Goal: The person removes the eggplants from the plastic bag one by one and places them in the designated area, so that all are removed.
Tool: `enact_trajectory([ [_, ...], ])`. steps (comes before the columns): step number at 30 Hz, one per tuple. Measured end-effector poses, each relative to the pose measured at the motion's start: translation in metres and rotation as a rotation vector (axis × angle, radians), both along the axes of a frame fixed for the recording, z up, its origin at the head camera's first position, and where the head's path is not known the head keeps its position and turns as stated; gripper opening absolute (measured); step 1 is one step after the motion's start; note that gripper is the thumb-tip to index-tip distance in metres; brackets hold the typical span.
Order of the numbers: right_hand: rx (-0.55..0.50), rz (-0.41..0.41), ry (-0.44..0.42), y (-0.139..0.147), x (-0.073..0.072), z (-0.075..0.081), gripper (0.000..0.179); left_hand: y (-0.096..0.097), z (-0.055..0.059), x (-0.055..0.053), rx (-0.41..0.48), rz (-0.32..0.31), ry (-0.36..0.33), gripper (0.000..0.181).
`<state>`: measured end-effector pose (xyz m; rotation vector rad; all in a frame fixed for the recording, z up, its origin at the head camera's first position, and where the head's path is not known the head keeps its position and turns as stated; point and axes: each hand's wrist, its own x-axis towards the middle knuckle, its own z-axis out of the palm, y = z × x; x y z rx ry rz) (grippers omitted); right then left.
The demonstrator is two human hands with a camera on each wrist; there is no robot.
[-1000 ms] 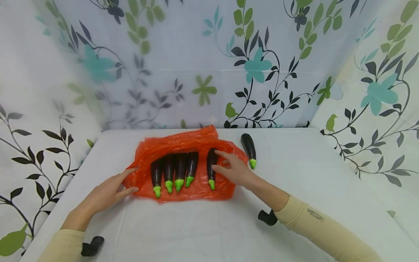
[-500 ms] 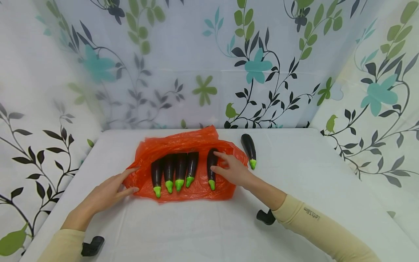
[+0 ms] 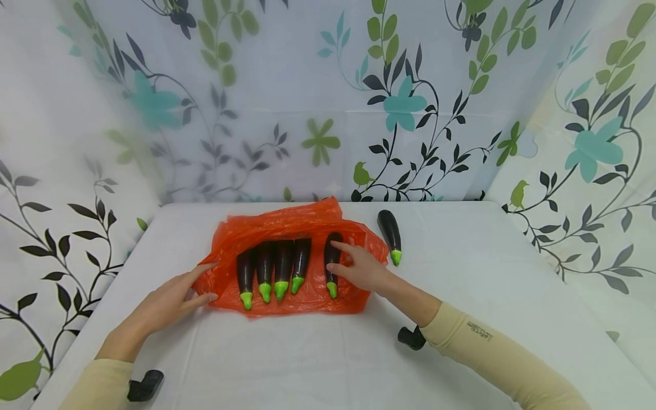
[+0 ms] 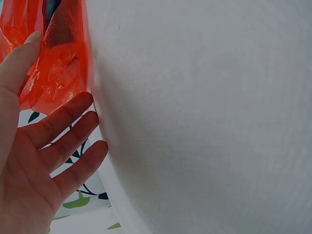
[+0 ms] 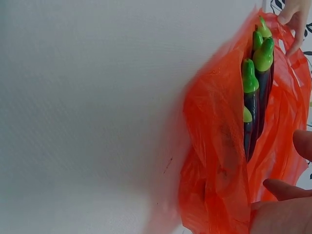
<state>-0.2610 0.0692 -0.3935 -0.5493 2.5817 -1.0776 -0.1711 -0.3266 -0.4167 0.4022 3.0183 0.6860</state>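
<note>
An orange-red plastic bag [image 3: 279,222] lies on the white table with its mouth facing me. Inside it, several dark eggplants [image 3: 283,265] with bright green caps lie side by side. A little apart on their right, also in the bag, is another eggplant [image 3: 331,278]. My right hand [image 3: 361,269] reaches into the bag with fingertips over that eggplant; contact is unclear. In the right wrist view its thumb and fingers [image 5: 282,190] are spread apart. My left hand [image 3: 171,302] touches the bag's left edge, fingers spread, thumb [image 4: 29,46] against the plastic in the left wrist view.
One loose eggplant [image 3: 389,234] lies on the table just right of the bag. Black wrist-worn pieces [image 3: 146,386] show by both forearms. A leaf-patterned curtain [image 3: 320,102] hangs behind and at the sides of the white table [image 3: 287,364].
My right hand has slid slightly toward me along the eggplant, and the right sleeve has shifted left. The left hand, bag and eggplants stay where they were.
</note>
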Motion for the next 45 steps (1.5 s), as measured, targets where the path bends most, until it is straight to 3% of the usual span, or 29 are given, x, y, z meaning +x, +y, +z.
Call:
enact_trajectory([
  [19,0.049,0.035,-0.042,-0.003,-0.005,-0.010,0.066,0.000,0.000,-0.001,-0.003,0.010,-0.012,0.071],
  [37,0.093,0.142,0.013,-0.004,-0.006,-0.014,0.065,0.001,0.001,0.000,-0.002,0.016,-0.009,0.070],
  [45,0.054,0.124,0.010,-0.003,-0.005,-0.015,0.060,-0.001,0.000,-0.001,-0.014,0.014,-0.003,0.071],
])
